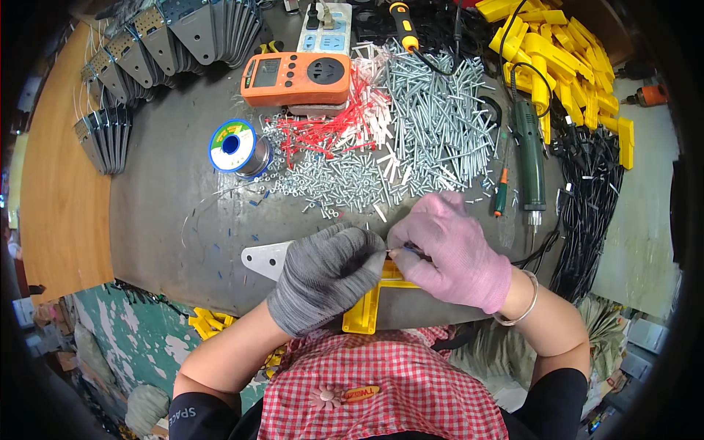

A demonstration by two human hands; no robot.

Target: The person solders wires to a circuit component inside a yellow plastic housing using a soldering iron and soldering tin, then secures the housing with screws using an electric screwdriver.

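My left hand (pixel 326 275), in a grey glove, is closed in a pinch at the middle of the near table edge. Its fingertips meet those of my right hand (pixel 451 253), in a pink glove and also closed. A dark piece of a black cable (pixel 418 251) shows between the right fingers, with a thin tip pointing at the left ones. What the left fingers pinch is too small to tell. Beneath both hands lies a yellow plastic housing (pixel 361 312), partly hidden. A light grey metal plate with holes (pixel 264 258) sticks out beside my left hand.
Beyond the hands are heaped long screws (pixel 440 117), small screws (pixel 337 180) and red wire pieces (pixel 323 132). A solder spool (pixel 238 147) and an orange meter (pixel 297 79) stand left. A green soldering iron (pixel 529 161), screwdriver (pixel 501 192), black cables (pixel 590 213) and yellow housings (pixel 561 59) lie right.
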